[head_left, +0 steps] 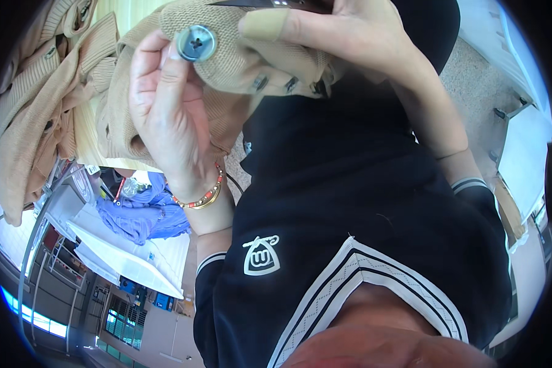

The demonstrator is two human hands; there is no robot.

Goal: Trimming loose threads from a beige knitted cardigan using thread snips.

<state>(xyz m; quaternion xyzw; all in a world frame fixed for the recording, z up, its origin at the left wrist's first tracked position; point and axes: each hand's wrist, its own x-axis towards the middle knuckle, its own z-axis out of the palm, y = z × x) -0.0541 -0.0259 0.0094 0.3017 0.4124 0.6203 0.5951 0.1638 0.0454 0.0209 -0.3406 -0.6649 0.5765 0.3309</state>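
Note:
A large grey-blue button (196, 43) on a tan knit garment (227, 52) sits at the thumb and fingertips of my left hand (172, 104), which is closed on it. The knit bunches up behind the button, and several smaller dark buttons (291, 84) line its lower edge. My right hand (356, 30) is closed at the top edge of the view around a dark pointed blade (245, 3); its handle is mostly hidden or cut off. A tan cover wraps the right thumb, which lies against the knit beside the button.
More tan knit garments (34, 129) are heaped at the left on a pale wooden surface (89, 132). Below it, blue-violet cloth (144, 211) rests on a white table (159, 264). A white-topped table (524, 162) on casters stands at the far right.

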